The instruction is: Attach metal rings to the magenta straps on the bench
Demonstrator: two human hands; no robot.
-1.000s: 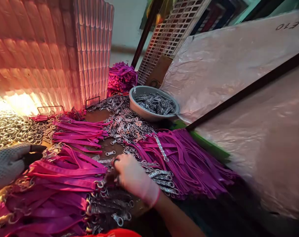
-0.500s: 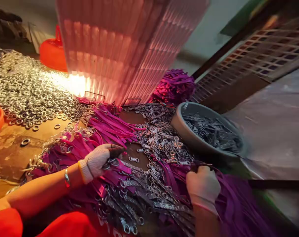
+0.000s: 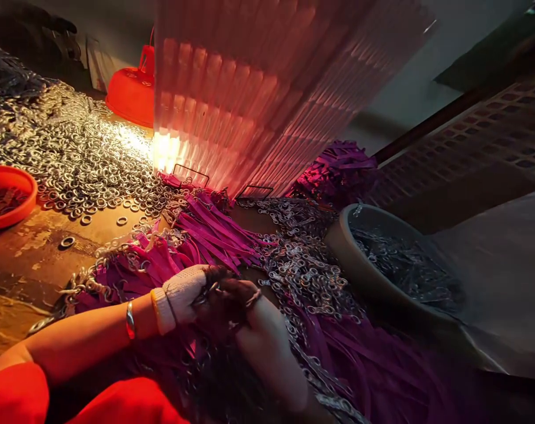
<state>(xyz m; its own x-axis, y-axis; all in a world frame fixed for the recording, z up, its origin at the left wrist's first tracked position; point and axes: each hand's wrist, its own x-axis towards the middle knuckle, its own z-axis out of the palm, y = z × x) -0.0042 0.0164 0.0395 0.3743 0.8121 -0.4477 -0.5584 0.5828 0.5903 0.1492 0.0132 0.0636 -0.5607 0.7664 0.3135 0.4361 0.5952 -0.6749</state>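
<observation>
My left hand, in a pale knit glove with darkened fingertips, is closed on a metal ring. Against its fingertips comes my right hand, also gloved, its fingers pinched together. A small ring-shaped metal bit shows at the right fingers, but what they grip is dark and blurred. Beneath and behind the hands lie magenta straps with metal rings at their ends. Purple straps and a heap of metal links spread to the right of my right hand.
Many loose rings are heaped at the left under a lit red lamp. A red bowl stands at the left edge. Ribbed translucent panels rise behind the straps. A grey tub of metal pieces sits at right, near a purple bundle.
My right hand has moved left from the purple straps to meet my left hand. The left hand has stayed near the magenta straps. The view has shifted slightly left.
</observation>
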